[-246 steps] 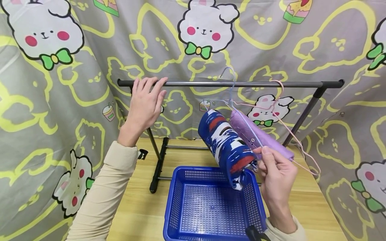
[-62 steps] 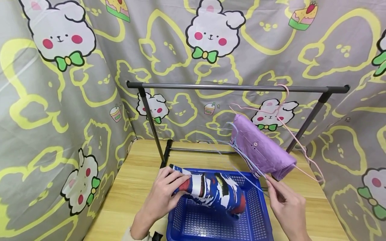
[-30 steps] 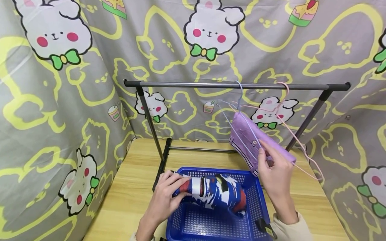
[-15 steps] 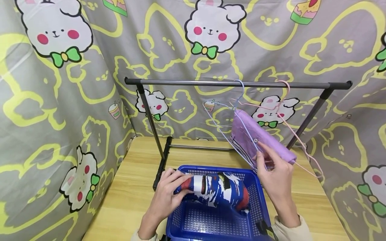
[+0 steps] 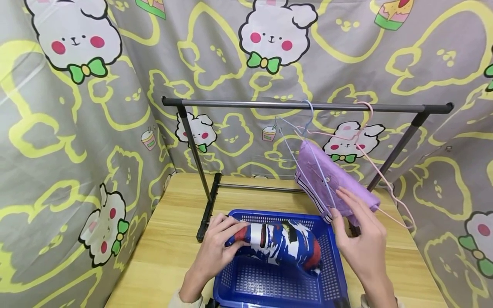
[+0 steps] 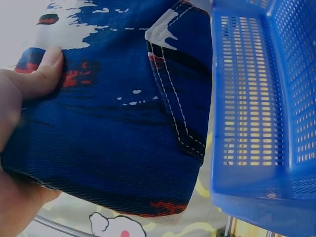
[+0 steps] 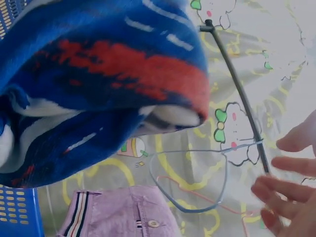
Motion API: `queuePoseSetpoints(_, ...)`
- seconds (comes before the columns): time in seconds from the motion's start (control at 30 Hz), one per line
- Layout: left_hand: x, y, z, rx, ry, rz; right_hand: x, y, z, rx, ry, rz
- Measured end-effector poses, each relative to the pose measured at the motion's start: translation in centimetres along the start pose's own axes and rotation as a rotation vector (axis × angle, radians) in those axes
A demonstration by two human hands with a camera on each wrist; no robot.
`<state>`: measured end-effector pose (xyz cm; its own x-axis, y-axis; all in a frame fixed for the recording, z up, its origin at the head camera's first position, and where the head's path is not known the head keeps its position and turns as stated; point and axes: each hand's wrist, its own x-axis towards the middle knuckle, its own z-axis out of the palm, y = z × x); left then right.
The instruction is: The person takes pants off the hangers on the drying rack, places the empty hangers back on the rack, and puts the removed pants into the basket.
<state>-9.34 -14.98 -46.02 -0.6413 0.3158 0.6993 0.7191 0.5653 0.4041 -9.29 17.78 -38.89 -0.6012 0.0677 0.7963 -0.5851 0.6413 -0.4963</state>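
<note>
Over the blue plastic basket [image 5: 250, 212], my left hand [image 5: 215, 250] holds a folded blue garment [image 5: 283, 244] with white and red print. In the left wrist view a stitched pocket shows on this denim-like cloth [image 6: 113, 123]; my thumb lies on top and fingers go underneath. A thin light-blue hanger [image 5: 312, 112] hangs bare from the rack's bar [image 5: 246, 104]. My right hand [image 5: 363, 235] is by its lower corner, fingers extended. In the right wrist view the right hand's fingers [image 7: 281, 190] are spread and apart from the blue hanger [image 7: 226, 173].
A purple buttoned garment [image 5: 343, 171] hangs folded over a pink hanger [image 5: 379, 169], right behind the blue one. The rack's left foot [image 5: 208, 209] stands on the wooden table [image 5: 154, 244]. A patterned curtain [image 5: 215, 34] surrounds the back and sides.
The blue garment came off the blue hanger into my left hand, which earlier lay on the bar. My right hand put the hanger back on the bar and has now let go of it.
</note>
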Motion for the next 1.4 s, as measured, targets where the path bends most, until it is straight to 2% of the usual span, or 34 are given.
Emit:
queuePoseSetpoints(0.13,0.0,0.0,0.2,-0.002,-0.002,-0.004,-0.3,-1.5,-0.3,0.146,-0.020,-0.123)
queuePoseSetpoints(0.23,-0.1,0.1,0.3,-0.012,-0.007,-0.005,-1.3,-2.1,-0.1,0.257,-0.112,-0.162)
queuePoseSetpoints(0.33,-0.1,0.3,0.6,-0.029,-0.028,-0.002,-2.8,-2.0,0.3,0.317,-0.215,-0.154)
queuePoseSetpoints(0.5,0.1,0.6,1.3,-0.031,-0.067,0.019,-5.4,-1.0,0.6,0.254,-0.356,-0.083)
queuePoseSetpoints(0.67,0.1,0.8,1.8,-0.038,-0.073,0.021,-6.8,0.1,0.5,0.123,-0.595,0.034)
queuePoseSetpoints(0.73,0.1,0.8,2.0,-0.043,-0.079,0.025,-7.2,0.5,0.5,0.082,-0.672,0.045)
queuePoseSetpoints(0.8,0.1,0.8,2.1,-0.042,-0.091,0.033,-7.6,1.0,0.6,0.062,-0.712,0.029)
queuePoseSetpoints(0.93,-0.1,0.7,2.5,-0.037,-0.118,0.035,-8.1,1.9,1.0,0.060,-0.751,0.000)
queuePoseSetpoints(1.07,-0.2,0.8,2.8,-0.034,-0.149,-0.003,-8.2,2.4,1.4,0.086,-0.763,-0.013)
queuePoseSetpoints(1.23,0.0,0.7,2.8,-0.034,-0.202,-0.048,-8.2,2.9,2.0,0.074,-0.715,-0.071)
queuePoseSetpoints(1.4,0.6,0.5,2.8,0.029,-0.286,-0.031,-8.5,3.2,2.4,0.068,-0.670,-0.095)
